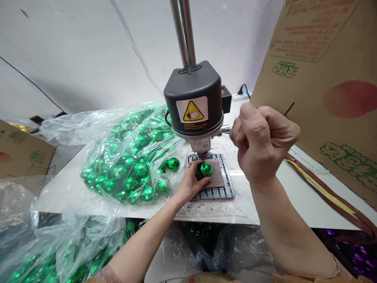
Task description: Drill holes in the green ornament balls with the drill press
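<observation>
A shiny green faceted ball [206, 169] is on the base plate [228, 192] of a small drill press [193, 94], directly under its chuck [202, 155]. My left hand [191, 181] curls round the ball's left side, thumb in front and fingers behind. The drill bit appears to meet the top of the ball. Raised to the right of the machine, my right hand [262, 137] is closed in a fist round the feed lever [226, 129]; most of the lever is hidden by the fingers.
A clear plastic bag [129, 157] full of green balls lies left of the press, a loose green ball [173, 164] at its opening. Cardboard boxes [324, 78] stand at both sides. Dark shavings are scattered over the white table [67, 192]. More bagged balls [61, 259] sit below it.
</observation>
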`<action>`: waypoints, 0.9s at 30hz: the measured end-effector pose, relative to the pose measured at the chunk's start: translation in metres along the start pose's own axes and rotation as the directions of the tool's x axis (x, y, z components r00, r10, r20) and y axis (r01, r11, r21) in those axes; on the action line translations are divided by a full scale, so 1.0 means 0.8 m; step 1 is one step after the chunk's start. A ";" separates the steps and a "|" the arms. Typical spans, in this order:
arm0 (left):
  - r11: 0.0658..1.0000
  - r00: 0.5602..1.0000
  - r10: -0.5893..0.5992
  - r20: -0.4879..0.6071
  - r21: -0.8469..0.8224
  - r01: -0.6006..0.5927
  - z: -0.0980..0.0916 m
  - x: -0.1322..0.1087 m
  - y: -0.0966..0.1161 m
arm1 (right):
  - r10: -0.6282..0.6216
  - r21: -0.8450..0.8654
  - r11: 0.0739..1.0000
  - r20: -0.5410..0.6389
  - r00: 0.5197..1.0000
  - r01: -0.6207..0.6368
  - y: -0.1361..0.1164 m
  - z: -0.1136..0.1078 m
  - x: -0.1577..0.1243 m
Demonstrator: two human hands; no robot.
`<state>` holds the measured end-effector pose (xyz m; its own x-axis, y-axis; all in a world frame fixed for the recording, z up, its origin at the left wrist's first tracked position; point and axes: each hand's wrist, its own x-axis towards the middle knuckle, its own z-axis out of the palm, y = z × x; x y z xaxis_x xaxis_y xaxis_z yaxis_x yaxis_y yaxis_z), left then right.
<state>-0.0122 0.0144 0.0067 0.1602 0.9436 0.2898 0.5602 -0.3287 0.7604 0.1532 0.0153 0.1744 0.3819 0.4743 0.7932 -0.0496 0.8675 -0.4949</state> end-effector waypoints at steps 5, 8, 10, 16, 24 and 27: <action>0.999 1.000 0.012 -0.010 0.047 -0.012 0.007 -0.001 0.004 | 0.041 -0.014 0.999 -0.004 0.999 -0.041 -0.004 0.003 0.006; 0.998 0.999 0.041 -0.006 0.039 -0.041 0.009 -0.003 0.001 | 0.028 -0.009 1.000 0.013 1.000 -0.028 -0.003 0.002 0.005; 0.997 0.998 0.061 -0.009 0.039 -0.060 0.009 -0.005 -0.001 | 0.020 0.001 1.000 0.017 1.000 -0.020 -0.001 0.001 0.002; 0.994 0.995 0.098 0.034 0.038 -0.099 0.006 -0.010 0.004 | -0.069 0.034 0.997 -0.020 0.997 0.070 0.007 -0.002 -0.013; 0.996 0.995 0.093 -0.024 -0.003 -0.093 0.010 -0.009 0.006 | -0.099 0.033 0.994 -0.042 0.994 0.100 0.012 -0.003 -0.018; 0.996 0.995 0.090 -0.037 -0.023 -0.091 0.012 -0.010 0.001 | -0.117 0.030 0.992 -0.069 0.991 0.119 0.015 -0.002 -0.020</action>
<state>-0.0048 0.0072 -0.0007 0.1801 0.9080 0.3783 0.5246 -0.4139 0.7439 0.1482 0.0179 0.1551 0.4477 0.3585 0.8192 -0.0312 0.9218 -0.3864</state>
